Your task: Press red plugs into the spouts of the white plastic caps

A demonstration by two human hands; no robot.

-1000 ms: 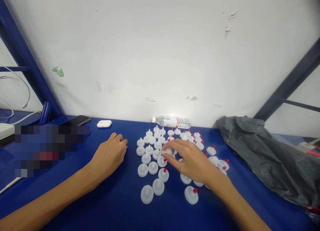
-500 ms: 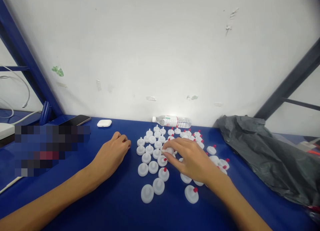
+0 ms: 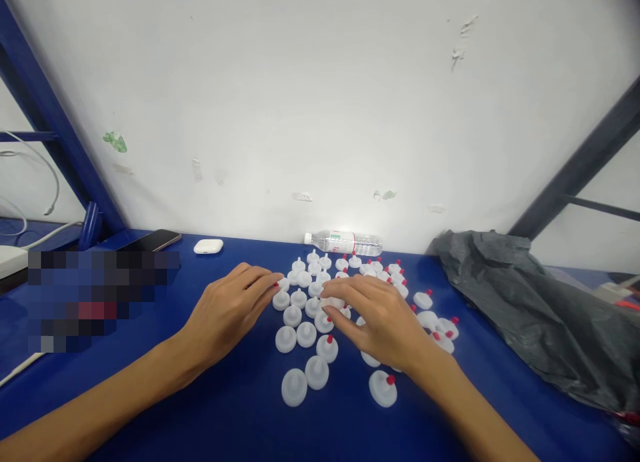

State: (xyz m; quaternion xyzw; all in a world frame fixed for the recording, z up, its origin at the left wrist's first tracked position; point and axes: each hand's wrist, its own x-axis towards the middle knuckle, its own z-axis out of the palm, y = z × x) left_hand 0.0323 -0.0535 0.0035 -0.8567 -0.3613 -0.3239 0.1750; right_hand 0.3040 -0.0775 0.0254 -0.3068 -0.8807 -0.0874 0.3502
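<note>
Many white round nozzle caps (image 3: 294, 387) stand on the blue table, several with a small red tip on the spout. My left hand (image 3: 233, 309) reaches in at the left edge of the group, its thumb and fingers pinched on a small red tip cap (image 3: 276, 285). Just behind those fingertips is a white nozzle cap (image 3: 283, 283) without a red tip. Over the middle of the group, my right hand (image 3: 385, 315) is closed on a whitish nozzle cap (image 3: 333, 303), partly hidden by its fingers. Other caps lie under the right hand and wrist.
A clear plastic bottle (image 3: 345, 242) lies along the wall behind the caps. To the right is a crumpled dark plastic bag (image 3: 530, 315). On the left are a white earbud case (image 3: 209, 247), a phone (image 3: 155, 240), a blurred patch and a white cable (image 3: 23, 367).
My left hand has moved right to the edge of the caps, and a red tip cap now shows at its fingertips. The right hand has shifted slightly left, still holding the nozzle cap.
</note>
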